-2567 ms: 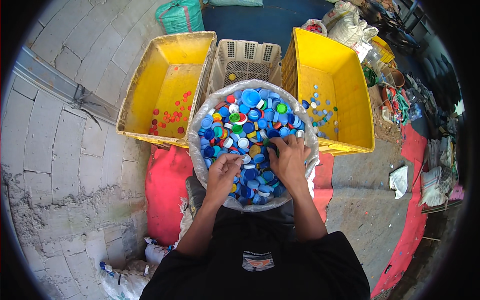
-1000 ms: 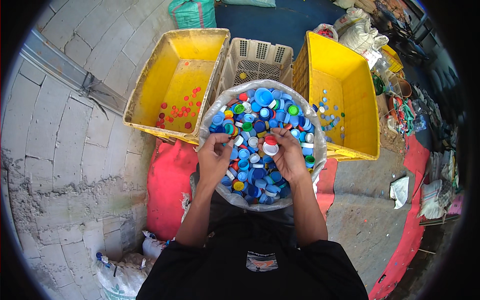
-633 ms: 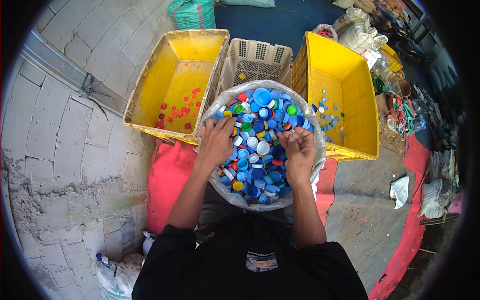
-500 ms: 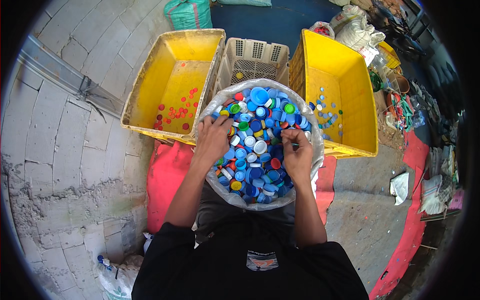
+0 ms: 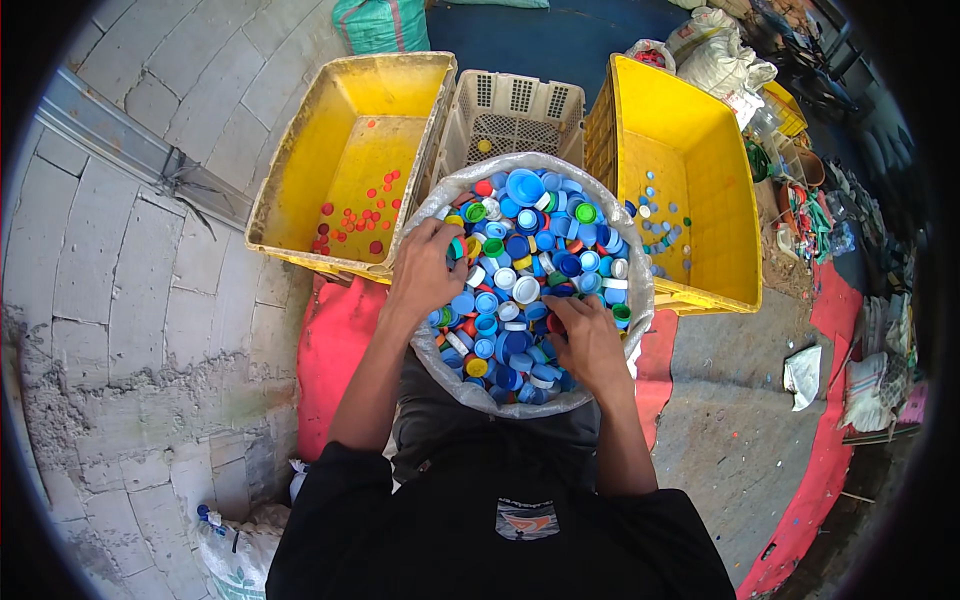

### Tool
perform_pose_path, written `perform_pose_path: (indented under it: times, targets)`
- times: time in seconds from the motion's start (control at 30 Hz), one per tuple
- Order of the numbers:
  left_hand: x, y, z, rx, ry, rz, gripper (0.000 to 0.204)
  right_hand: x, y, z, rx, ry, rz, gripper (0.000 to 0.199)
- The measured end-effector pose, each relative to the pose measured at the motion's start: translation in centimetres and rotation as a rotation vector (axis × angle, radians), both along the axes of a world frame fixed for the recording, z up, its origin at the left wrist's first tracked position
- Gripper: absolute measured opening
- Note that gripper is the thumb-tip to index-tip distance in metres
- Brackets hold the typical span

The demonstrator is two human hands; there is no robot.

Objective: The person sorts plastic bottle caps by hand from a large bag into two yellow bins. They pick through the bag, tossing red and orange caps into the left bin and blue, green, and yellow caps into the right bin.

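Both hands (image 5: 425, 272) (image 5: 590, 340) among bottle caps (image 5: 530, 260) (mostly blue)

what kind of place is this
Probably an informal outdoor yard for sorting recyclables: a clear plastic sack of mixed coloured bottle caps, yellow plastic crates holding caps split by colour, and stuffed white sacks on rough concrete ground.

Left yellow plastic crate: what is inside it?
The left yellow plastic crate holds scattered red bottle caps on its floor. Its near right corner is covered by the clear plastic sack.
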State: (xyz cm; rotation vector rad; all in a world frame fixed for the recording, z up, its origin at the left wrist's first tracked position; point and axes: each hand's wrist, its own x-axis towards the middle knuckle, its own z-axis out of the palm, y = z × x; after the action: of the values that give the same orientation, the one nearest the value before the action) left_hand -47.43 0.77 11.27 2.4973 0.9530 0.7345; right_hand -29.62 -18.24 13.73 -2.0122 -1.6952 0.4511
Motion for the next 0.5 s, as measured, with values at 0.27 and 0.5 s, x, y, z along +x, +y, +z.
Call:
perform_pose_path:
  times: [0.27,0.5]
  targets:
    - [-0.3,-1.2,-0.4,-0.279,-0.314,0.006,0.033,0.1,-0.4,-0.4,0.094,0.087,-0.041,0.043]
    - [0.0,-1.8,-1.3,-0.673,-0.575,0.015,0.03,0.2,-0.6,-0.1,0.263,0.256,-0.179,0.035]
